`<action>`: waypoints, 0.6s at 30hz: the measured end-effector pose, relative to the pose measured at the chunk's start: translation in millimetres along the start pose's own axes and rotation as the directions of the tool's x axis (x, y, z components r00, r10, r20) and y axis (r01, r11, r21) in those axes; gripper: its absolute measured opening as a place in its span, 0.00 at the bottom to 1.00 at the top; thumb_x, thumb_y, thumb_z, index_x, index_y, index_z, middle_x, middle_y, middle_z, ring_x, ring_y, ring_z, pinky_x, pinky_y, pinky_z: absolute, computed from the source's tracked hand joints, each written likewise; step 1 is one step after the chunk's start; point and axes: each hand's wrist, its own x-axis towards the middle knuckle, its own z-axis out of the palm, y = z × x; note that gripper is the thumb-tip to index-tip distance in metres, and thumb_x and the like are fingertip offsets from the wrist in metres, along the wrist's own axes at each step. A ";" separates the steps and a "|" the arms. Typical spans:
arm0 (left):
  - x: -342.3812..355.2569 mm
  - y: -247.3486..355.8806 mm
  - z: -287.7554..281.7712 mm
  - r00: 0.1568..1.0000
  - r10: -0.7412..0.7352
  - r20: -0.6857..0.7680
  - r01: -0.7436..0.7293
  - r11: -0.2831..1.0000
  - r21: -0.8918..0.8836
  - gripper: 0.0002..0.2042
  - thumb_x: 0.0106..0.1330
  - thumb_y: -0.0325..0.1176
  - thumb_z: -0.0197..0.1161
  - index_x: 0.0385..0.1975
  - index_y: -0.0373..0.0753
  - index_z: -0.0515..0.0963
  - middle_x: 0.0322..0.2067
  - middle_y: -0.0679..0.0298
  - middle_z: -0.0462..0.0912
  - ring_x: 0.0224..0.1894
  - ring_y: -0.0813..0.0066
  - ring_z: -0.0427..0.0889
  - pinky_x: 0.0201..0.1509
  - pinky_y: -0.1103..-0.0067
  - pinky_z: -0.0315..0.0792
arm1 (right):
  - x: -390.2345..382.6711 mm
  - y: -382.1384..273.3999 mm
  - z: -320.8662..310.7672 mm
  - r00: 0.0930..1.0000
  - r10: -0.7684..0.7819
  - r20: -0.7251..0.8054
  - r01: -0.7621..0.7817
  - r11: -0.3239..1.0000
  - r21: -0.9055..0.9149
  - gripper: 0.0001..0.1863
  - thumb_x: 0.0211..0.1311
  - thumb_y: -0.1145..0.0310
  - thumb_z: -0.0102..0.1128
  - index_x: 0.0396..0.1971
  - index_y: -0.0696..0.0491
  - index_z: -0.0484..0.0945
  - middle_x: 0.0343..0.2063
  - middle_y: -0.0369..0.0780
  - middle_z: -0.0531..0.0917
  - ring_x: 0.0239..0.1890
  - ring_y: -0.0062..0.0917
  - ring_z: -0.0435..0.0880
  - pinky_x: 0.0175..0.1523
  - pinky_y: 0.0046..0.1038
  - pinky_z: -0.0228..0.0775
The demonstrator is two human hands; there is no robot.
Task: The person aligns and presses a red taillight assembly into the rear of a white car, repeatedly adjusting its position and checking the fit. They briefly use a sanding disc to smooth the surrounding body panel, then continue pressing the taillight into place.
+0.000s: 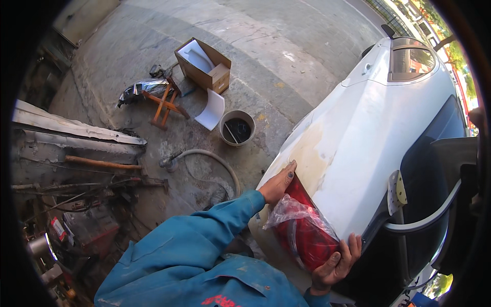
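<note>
The red tail light [316, 246], partly covered by clear plastic film [287, 209], sits at the rear corner of the white car [363, 123]. The left hand [277, 185] lies over its far end, fingers extended and unclenched; the right hand [336, 268] is at its near corner, thumb and fingers apart, though whether they grip it cannot be told from this angle. A tan patch [307, 146] marks the bodywork alongside. On the floor [286, 77] stand a bucket [236, 144], an open cardboard box [195, 72] and a wooden frame [164, 105].

L grip [276, 187] & R grip [335, 266] at opp. ends of red taillt [313, 243] on wht car [360, 135].
</note>
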 end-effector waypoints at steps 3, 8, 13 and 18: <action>-5.7 8.9 0.9 0.999 0.048 0.000 -0.048 0.999 0.008 0.41 0.92 0.61 0.26 0.89 0.31 0.47 0.90 0.45 0.47 0.92 0.52 0.43 0.94 0.67 0.37 | -1.0 0.2 0.2 1.000 0.004 -0.003 -0.004 1.000 0.005 0.21 0.89 0.59 0.47 0.59 0.59 0.83 0.72 0.53 0.80 0.81 0.55 0.70 0.84 0.57 0.61; 14.9 -17.8 -4.4 0.999 -0.033 0.017 0.033 0.999 -0.005 0.43 0.91 0.64 0.26 0.90 0.32 0.47 0.90 0.44 0.46 0.93 0.52 0.43 0.95 0.68 0.37 | -1.6 -1.9 -0.1 1.000 0.029 -0.001 -0.029 1.000 0.002 0.20 0.89 0.59 0.47 0.58 0.58 0.83 0.72 0.52 0.80 0.82 0.55 0.70 0.84 0.56 0.61; 41.9 -47.6 -7.1 0.984 -0.176 0.026 0.177 0.983 -0.056 0.47 0.90 0.68 0.26 0.89 0.27 0.44 0.90 0.42 0.46 0.93 0.52 0.43 0.95 0.67 0.39 | -0.7 -2.5 1.1 0.999 0.035 -0.004 -0.035 0.999 0.006 0.20 0.89 0.59 0.48 0.58 0.57 0.83 0.72 0.50 0.80 0.82 0.53 0.69 0.84 0.57 0.61; 49.1 -47.6 -5.7 0.984 -0.173 0.048 0.175 0.984 -0.030 0.47 0.90 0.67 0.29 0.88 0.26 0.44 0.89 0.41 0.46 0.92 0.53 0.43 0.95 0.68 0.39 | 0.6 -4.1 0.2 0.999 0.051 0.001 -0.051 0.999 0.007 0.20 0.89 0.58 0.48 0.58 0.56 0.83 0.73 0.49 0.80 0.83 0.53 0.68 0.85 0.56 0.61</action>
